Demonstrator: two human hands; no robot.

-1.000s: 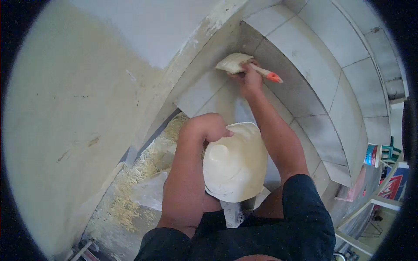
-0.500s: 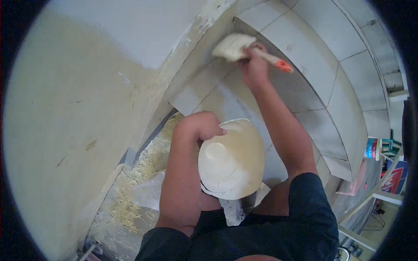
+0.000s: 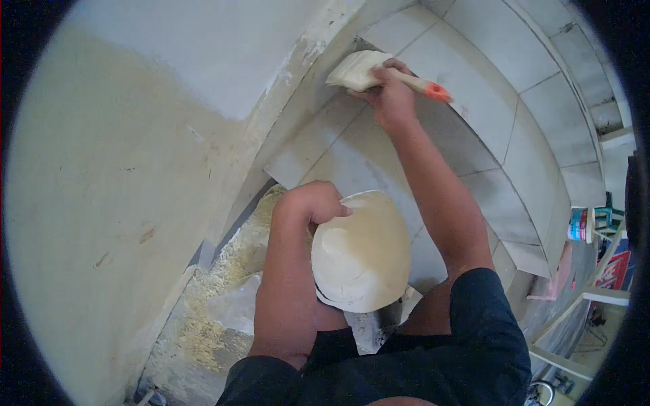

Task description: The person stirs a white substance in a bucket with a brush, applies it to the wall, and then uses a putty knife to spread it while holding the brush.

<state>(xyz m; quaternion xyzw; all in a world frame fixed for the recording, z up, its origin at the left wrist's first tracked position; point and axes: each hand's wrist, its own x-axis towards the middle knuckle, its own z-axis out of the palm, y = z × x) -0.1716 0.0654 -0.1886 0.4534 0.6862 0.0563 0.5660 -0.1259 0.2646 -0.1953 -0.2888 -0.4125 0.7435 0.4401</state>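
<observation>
Right hand (image 3: 394, 95) closed round a wide cream brush (image 3: 357, 70) at the frame's upper middle, I grip a cream-smeared bucket (image 3: 394, 223) near the centre, left hand (image 3: 313, 201) curled at its rim.

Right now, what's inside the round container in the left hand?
Pale cream material shows inside the round container. The left hand covers part of its rim; anything beneath the material is hidden.

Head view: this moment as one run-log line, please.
left hand: on bucket rim | right hand: gripping brush | brush: bristles toward wall
</observation>
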